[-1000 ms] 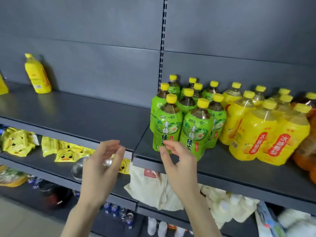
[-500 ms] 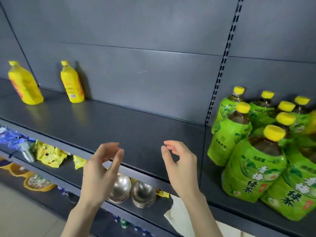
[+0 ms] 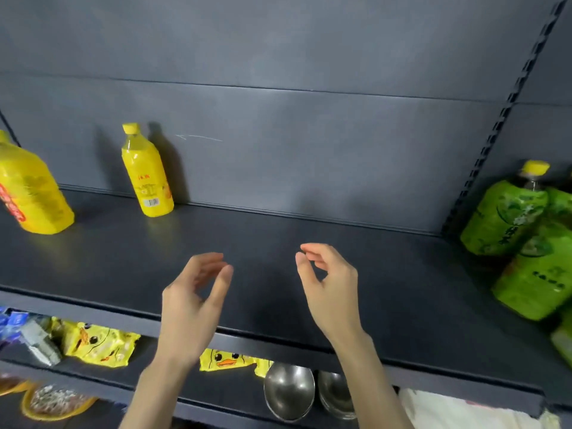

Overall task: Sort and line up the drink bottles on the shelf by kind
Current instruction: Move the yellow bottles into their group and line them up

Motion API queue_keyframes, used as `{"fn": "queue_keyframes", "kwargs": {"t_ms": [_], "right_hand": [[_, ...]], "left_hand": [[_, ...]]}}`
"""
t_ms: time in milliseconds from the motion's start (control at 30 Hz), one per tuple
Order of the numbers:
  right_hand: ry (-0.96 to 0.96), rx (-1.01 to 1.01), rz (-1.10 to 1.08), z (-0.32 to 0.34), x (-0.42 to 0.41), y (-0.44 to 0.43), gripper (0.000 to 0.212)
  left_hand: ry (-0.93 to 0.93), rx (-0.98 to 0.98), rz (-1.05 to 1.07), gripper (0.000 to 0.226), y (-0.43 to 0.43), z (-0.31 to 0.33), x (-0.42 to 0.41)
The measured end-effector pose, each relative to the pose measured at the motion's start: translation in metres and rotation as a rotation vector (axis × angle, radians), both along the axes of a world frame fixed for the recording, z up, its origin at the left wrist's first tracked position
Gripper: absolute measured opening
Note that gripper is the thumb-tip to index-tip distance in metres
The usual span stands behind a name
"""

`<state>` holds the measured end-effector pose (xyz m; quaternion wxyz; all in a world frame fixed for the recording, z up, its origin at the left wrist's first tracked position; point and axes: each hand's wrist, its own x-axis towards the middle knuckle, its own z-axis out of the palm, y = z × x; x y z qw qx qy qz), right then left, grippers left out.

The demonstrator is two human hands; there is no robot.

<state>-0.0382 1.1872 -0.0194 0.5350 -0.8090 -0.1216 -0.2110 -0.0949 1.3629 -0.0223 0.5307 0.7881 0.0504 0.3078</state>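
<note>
A yellow drink bottle (image 3: 148, 173) stands upright at the back of the dark shelf (image 3: 278, 267), left of centre. Another yellow bottle (image 3: 29, 190) stands further left, cut by the frame edge. Green tea bottles (image 3: 507, 218) with yellow caps crowd the right end of the shelf, partly out of view. My left hand (image 3: 192, 301) and my right hand (image 3: 328, 289) hover over the bare middle of the shelf, fingers curled and apart, holding nothing. Both hands are far from any bottle.
A slotted upright post (image 3: 501, 125) splits the back panel at the right. On the lower shelf lie yellow duck-print snack packs (image 3: 99, 345), metal bowls (image 3: 289, 391), blue packets (image 3: 15, 323) and white cloth (image 3: 458, 410).
The view has swung left: the green and yellow bottle cluster slid to the right edge and the two lone yellow bottles came into view. My empty hands kept the same pose.
</note>
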Motion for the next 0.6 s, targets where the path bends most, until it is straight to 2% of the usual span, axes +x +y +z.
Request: {"fn": "queue_keyframes", "kwargs": {"t_ms": [333, 600], "right_hand": [[-0.035, -0.041, -0.053, 0.004, 0.036, 0.137, 0.016], [0.023, -0.017, -0.016, -0.003, 0.096, 0.216, 0.017]], "left_hand": [[-0.041, 0.0, -0.044, 0.011, 0.144, -0.007, 0.053], [-0.048, -0.012, -0.028, 0.008, 0.224, -0.018, 0.114]]}}
